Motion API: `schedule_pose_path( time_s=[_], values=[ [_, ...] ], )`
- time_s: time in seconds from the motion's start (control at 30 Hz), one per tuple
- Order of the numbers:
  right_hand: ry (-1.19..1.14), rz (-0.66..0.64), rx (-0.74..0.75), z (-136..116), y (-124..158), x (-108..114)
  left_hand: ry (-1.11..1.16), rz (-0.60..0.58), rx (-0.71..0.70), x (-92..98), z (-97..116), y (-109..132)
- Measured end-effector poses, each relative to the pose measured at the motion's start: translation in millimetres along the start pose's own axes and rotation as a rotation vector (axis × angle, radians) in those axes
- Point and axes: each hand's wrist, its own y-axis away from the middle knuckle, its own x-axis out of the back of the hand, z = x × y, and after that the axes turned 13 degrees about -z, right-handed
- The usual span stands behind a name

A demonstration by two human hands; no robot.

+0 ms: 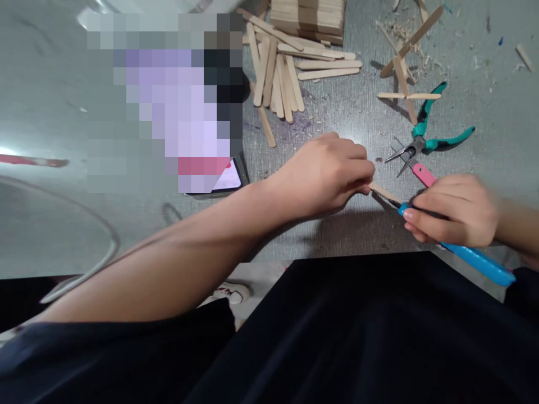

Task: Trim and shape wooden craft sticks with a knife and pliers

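Note:
My left hand [337, 168] is closed, its fingers pinching one end of a wooden craft stick [384, 193] just above the table near its front edge. A blue utility knife [480, 262] is gripped in my right hand [457, 210], its thin dark blade lying along the stick. The fingers partly cover the knife's body, and how deep the blade sits in the wood cannot be seen. Just beyond my right hand lies a pink-handled cutter [422, 174]. Teal-handled needle-nose pliers [419, 143] rest with jaws apart across its blade.
Loose craft sticks [282, 73] are heaped at the back, before a stacked bundle of sticks [307, 19]. Joined sticks [402, 73] stand beyond the pliers among wood shavings. A phone [229, 177], partly blurred out, lies left of my forearm. A pale cable [113, 235] curves at left.

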Motion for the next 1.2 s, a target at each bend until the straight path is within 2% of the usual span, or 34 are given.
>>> schedule_pose_path(
  time_s=[0.13,0.3,0.63,0.9,1.2],
  values=[
    [-0.038,0.108,0.076,0.7,-5.0,0.4,-0.03,0.017,-0.014,-1.6,-0.3,0.5],
    [-0.043,0.047,0.166,7.0,-11.6,14.4,-0.098,-0.019,-0.013,-0.7,0.3,-1.0],
    [-0.059,0.055,0.171,8.4,-8.7,9.9,-0.072,-0.029,-0.101,-0.8,-5.8,0.4],
    [-0.171,0.085,0.155,10.3,-12.2,5.2,-0.061,0.1,-0.198,-5.7,-8.5,0.7],
    [-0.116,0.13,0.153,12.2,-7.4,0.0,-0.087,0.067,-0.153,-4.9,-7.3,-1.7]
  ],
)
